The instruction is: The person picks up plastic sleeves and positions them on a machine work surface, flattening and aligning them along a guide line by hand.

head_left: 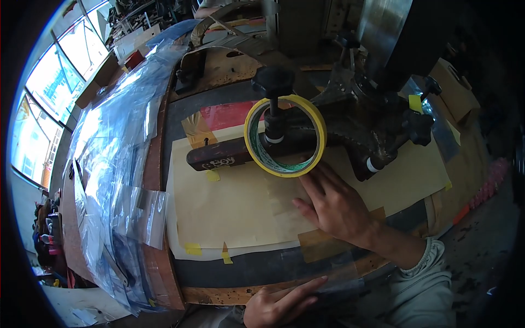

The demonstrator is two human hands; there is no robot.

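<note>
My right hand (340, 212) lies with fingers spread on a tan paper sheet (219, 210), its fingertips at the lower edge of a yellow tape roll (319, 156). The roll hangs around a black knob (273, 82) on the dark metal arm (219, 156). At the table's near edge is my left hand (279, 303), fingers stretched out to the right. A faint clear film (339, 273) appears close to those fingers; whether they touch it I cannot tell. Small yellow tape pieces (193, 249) stick to the paper's edge.
Clear plastic bags (120, 164) are heaped on the left. A thick metal column (385, 38) rises behind the arm, with another black knob (418, 127) at its right. A cardboard box (454, 90) stands at the far right. Brown tape (320, 246) lies across the paper's near edge.
</note>
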